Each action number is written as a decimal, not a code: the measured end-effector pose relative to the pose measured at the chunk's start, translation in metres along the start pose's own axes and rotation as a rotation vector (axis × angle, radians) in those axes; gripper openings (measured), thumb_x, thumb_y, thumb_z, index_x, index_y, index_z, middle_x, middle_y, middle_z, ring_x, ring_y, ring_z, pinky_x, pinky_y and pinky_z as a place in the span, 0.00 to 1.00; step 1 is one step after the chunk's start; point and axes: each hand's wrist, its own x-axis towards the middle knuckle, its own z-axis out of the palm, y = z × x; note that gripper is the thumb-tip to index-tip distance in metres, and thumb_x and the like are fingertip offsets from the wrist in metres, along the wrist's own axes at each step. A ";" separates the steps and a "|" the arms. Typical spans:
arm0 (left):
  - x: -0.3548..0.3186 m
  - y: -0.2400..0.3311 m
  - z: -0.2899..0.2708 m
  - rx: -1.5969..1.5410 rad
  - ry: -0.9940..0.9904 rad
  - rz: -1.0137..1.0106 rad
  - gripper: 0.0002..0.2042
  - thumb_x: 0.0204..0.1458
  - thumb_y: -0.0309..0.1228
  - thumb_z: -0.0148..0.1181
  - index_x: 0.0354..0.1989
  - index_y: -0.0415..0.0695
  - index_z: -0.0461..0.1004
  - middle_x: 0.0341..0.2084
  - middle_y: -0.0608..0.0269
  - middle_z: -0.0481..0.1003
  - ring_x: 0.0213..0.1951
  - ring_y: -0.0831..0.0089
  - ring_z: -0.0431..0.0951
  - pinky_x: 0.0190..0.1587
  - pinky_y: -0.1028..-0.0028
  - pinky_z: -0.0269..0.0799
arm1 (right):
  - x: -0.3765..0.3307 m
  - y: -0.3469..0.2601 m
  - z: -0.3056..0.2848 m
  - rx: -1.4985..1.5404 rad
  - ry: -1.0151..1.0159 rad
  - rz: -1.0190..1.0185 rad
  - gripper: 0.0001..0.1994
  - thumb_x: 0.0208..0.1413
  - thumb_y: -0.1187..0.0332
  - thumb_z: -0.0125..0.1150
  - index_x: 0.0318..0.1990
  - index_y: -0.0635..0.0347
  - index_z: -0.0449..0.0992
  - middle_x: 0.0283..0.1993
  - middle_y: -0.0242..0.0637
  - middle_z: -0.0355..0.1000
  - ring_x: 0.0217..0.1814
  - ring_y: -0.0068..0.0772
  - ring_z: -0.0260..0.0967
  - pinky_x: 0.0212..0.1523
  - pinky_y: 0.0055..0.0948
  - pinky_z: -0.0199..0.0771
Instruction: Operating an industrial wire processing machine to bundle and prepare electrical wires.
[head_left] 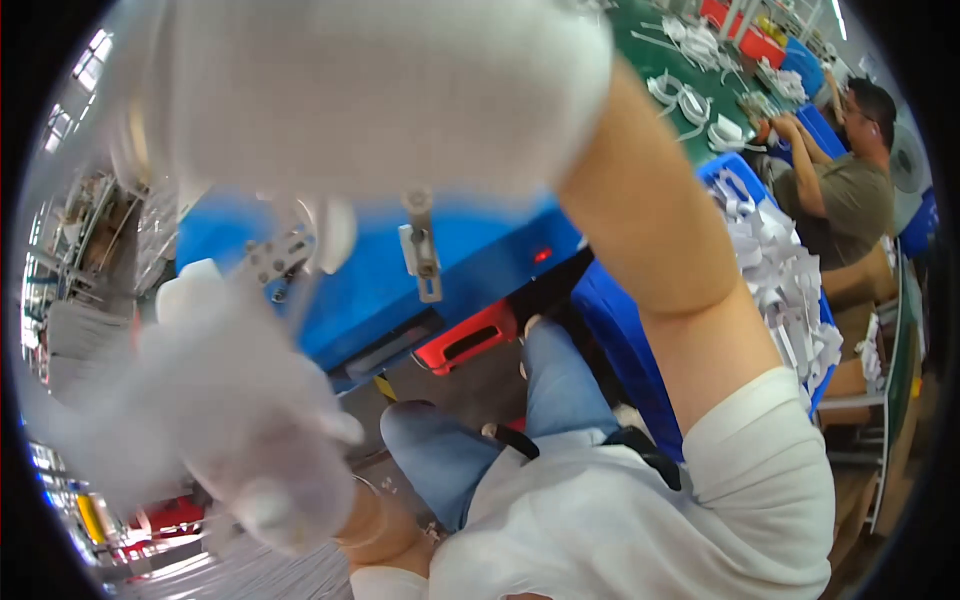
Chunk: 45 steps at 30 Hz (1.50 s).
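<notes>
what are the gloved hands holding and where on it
It cannot be told for sure. Both gloved hands, left hand and right hand, are blurred close to the camera; small metal clips hang between them, but no clear grip shows.

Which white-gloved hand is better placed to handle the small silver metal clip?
Probably the right hand: the small silver metal clip hangs directly beneath it. The left hand sits lower, off to the side. Both are blurred.

White gloves (250, 400), short white sleeves (760, 470), blue jeans (560, 385).
</notes>
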 end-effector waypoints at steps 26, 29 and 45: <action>-0.077 -0.045 0.050 0.385 -0.652 -0.444 0.16 0.44 0.32 0.65 0.40 0.36 0.75 0.32 0.53 0.79 0.33 0.61 0.78 0.38 0.70 0.73 | -0.266 -0.039 -0.125 -0.499 0.723 1.260 0.10 0.55 0.68 0.58 0.40 0.63 0.79 0.23 0.26 0.68 0.23 0.10 0.59 0.23 0.14 0.58; -0.092 -0.053 0.063 0.378 -0.764 -0.536 0.13 0.44 0.26 0.64 0.40 0.36 0.76 0.33 0.54 0.78 0.34 0.61 0.79 0.39 0.69 0.73 | -0.333 0.018 -0.140 -0.653 0.218 1.251 0.13 0.51 0.61 0.53 0.34 0.58 0.80 0.23 0.38 0.72 0.22 0.30 0.68 0.25 0.29 0.66; -0.125 -0.040 0.000 0.490 -0.320 -0.953 0.14 0.55 0.24 0.54 0.49 0.33 0.70 0.39 0.52 0.76 0.38 0.69 0.77 0.45 0.73 0.72 | -0.399 -0.065 -0.260 -1.439 -0.248 1.913 0.17 0.53 0.67 0.51 0.52 0.47 0.72 0.58 0.39 0.64 0.57 0.43 0.65 0.54 0.43 0.67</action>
